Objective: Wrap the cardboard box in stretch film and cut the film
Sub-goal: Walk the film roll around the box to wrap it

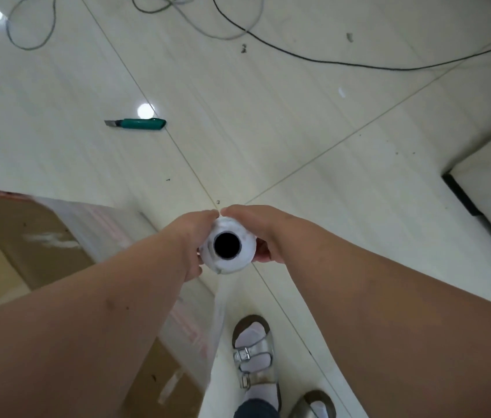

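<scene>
Standing upright beside the box [36, 236], the film roll [227, 247] is gripped by both hands, left [197, 236] and right [258, 229].

Bright, even overhead light glares off the glossy floor [268, 131]; wide-angle edges bend.

The floor [298, 122] is pale tile with thin grout lines crossing near the centre. Two bright light reflections [145, 111] show on its left half. A grey cable [31, 40] loops at the far left; a black cable [359, 64] runs across the far right. Small dark specks [243, 48] lie near the cables. At the right, a wall base with a dark skirting strip [461, 196] meets the floor. At the near edge, two silver buckled sandals [255, 357] worn over white socks stand on the tile.
</scene>
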Tool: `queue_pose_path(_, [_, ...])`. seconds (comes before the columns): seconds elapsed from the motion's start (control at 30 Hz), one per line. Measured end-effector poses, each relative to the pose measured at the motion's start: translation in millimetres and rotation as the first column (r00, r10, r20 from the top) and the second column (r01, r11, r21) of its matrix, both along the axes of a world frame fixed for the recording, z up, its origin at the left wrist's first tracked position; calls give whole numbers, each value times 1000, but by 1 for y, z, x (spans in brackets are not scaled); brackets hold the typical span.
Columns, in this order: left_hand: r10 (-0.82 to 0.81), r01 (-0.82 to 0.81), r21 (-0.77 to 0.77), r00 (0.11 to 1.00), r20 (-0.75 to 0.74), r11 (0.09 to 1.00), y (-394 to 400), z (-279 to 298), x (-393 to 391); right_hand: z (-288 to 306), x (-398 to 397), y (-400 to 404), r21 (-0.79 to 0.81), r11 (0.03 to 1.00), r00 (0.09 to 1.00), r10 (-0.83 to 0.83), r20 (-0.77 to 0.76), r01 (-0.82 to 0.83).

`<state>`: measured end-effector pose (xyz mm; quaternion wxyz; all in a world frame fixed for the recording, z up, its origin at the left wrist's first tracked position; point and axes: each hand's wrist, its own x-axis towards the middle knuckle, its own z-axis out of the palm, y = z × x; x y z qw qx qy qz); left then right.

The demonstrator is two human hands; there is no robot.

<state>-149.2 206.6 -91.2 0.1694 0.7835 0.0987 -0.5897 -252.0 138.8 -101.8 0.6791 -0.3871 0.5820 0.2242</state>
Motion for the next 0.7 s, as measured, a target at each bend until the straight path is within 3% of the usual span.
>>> queue_pose_path(0.2, [49, -37, -148, 996, 78, 988, -32, 14, 40, -2, 35, -17, 21, 998, 998, -66, -19, 66])
queue_pose_path(0.33, [179, -145, -170, 963, 204, 975, -27, -7, 62, -7, 50, -35, -45, 999, 995, 5, -95, -9])
queue_pose_path(0.43, [306, -303, -44, 948, 86, 952, -16, -14, 65, -10, 63, -42, -45, 998, 994, 42, -100, -46])
queue_pose_path(0.53, [312, -313, -5, 948, -66, 950, -15, -12, 64, -14, 77, -43, -23, 990, 990, 141, -24, -141])
queue_pose_path(0.7, [413, -413, -17, 911, 3, 911, -39, -2, 67, -12, 90, -56, 26, 980, 981, 196, 12, -196])
